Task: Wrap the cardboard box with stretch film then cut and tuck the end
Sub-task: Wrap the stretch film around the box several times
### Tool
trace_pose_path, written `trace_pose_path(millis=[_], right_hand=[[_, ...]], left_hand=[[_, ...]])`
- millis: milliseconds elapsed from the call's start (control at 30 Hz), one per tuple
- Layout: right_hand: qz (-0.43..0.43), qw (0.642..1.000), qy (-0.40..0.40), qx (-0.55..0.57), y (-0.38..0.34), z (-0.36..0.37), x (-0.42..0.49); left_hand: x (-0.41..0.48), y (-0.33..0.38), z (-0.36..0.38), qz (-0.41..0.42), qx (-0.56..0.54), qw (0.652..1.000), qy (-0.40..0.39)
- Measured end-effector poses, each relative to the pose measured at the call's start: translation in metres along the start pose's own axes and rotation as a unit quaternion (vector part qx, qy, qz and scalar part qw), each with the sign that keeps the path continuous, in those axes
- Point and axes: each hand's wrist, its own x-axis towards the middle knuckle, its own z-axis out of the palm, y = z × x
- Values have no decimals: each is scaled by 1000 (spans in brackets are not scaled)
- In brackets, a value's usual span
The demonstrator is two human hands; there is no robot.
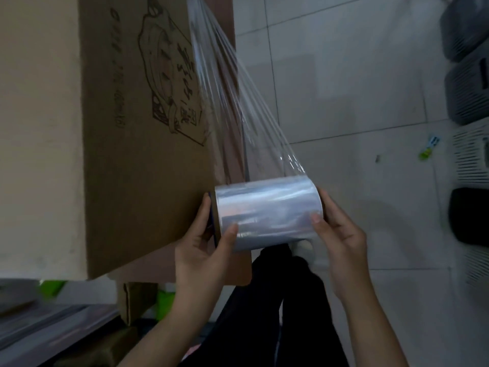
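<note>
The cardboard box is brown, with a drawing and letters on it in dark lines. The stretch film is clear and shiny with pale streaks. The roll looks silvery white. The floor has pale grey tiles with thin dark lines between them. The crates are grey with rows of little holes. The trousers are black.

Floor of pale grey square tiles, divided by dark grout lines. Perforated plastic baskets are ranged along its right edge: two dark grey ones, a white one and a black one. A small green-and-blue scrap is seen near the white basket, with a tiny dark speck just beside the scrap.
</note>
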Motion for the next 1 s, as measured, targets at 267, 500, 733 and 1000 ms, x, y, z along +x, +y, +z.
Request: trace_pose_path(millis=[267, 500, 733, 1000], right_hand=[[-20, 1000, 15, -12, 16, -8, -23], [-6, 998, 60, 25, 27, 8, -53], [5, 993, 103, 63, 65, 36, -87], [54, 986, 87, 135, 114, 99, -121]], left_hand=[[-24, -15, -11, 33, 51, 998, -21], [-34, -24, -45, 13, 67, 997, -45], [-24, -48, -86, 30, 151, 985, -72], [-7, -59, -153, 60, 237, 969, -40]])
